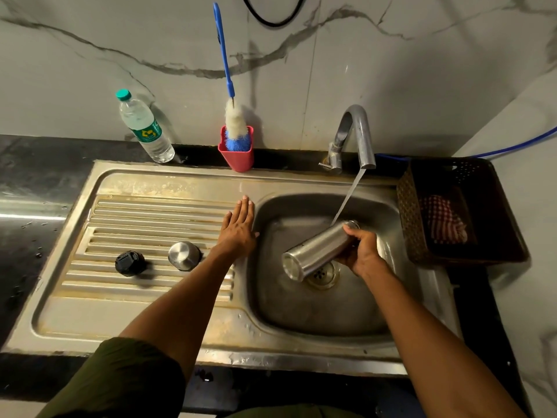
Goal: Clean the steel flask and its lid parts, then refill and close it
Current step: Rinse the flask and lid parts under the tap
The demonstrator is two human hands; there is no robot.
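Observation:
My right hand (pixel 360 250) grips the steel flask (pixel 316 251) near its open mouth and holds it tilted over the sink basin (pixel 316 312), base toward me. Water from the tap (pixel 358 134) streams onto the flask's neck. My left hand (pixel 239 227) rests flat with straight fingers on the sink's ridge between drainboard and basin. On the drainboard (pixel 144 224) stand the black inner stopper (pixel 130 263) and the steel cap (pixel 184 255), side by side.
A plastic water bottle (pixel 144 128) with a green cap stands at the back left. A red holder (pixel 236 152) holds a blue-handled bottle brush (pixel 233 122). A dark basket (pixel 458 212) with a checked cloth (pixel 441 220) sits right of the sink.

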